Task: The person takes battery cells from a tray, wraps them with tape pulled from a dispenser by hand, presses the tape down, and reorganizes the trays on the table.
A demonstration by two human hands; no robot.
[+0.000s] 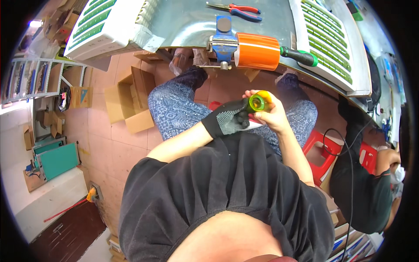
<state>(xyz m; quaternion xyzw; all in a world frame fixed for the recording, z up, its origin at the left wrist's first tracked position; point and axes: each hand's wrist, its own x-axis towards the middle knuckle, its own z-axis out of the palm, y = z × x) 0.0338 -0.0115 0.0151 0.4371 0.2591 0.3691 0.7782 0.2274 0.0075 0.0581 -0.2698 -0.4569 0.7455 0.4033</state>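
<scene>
The head view has the work in hand at the middle of the frame, above the lap: a green ring [256, 104], its round opening turned to the camera, with a yellow part [265, 94] at its upper right. Whether the two are joined cannot be told.

As far along as can be judged, handling of this piece is under way and not finished, since it is in hand and not set down. What has been done to it, and what is left, does not show. The pliers [234, 7] at the upper middle and the screwdriver [301, 56] at the upper right lie unheld. Left of the screwdriver are a blue vise [224, 53] and an orange cylinder [258, 51]. White boxes with rows of green stand at the upper left [94, 49] and upper right [363, 65].

The right hand [275, 112], bare, is closed on the green ring, thumb low and fingers about its right side. The left hand [229, 118], in a black dotted glove, has its fingers bent against the ring's left side; whether they grip it or only steady it cannot be told.
</scene>
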